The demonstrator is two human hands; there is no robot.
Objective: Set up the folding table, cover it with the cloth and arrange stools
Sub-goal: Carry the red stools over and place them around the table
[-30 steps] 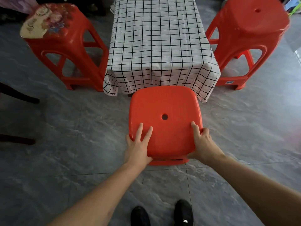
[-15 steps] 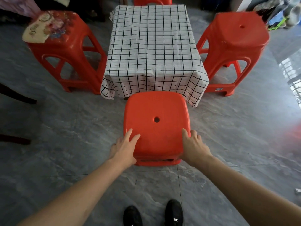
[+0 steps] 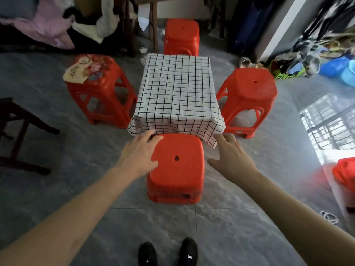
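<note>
A small folding table covered by a white cloth with a black grid pattern [image 3: 177, 96] stood on the grey tiled floor [image 3: 230, 227]. Four red plastic stools surrounded it. The near red plastic stool with a round hole in its seat [image 3: 177, 166] sat at the table's front edge, its far rim just under the hanging cloth hem. A stool with a floral sticker on its seat [image 3: 96, 81] stood to the left, a plain one [image 3: 249, 93] to the right, another [image 3: 181, 35] behind the table.

Left hand [image 3: 139, 154]: fingers spread and nearly straight, holding nothing, over the near stool's left edge; contact could not be determined. Right hand [image 3: 230, 156]: fingers loosely extended, empty, just beside the stool's right edge, fingertips close to the cloth corner.

Black shoes [image 3: 167, 254] visible at the bottom.
</note>
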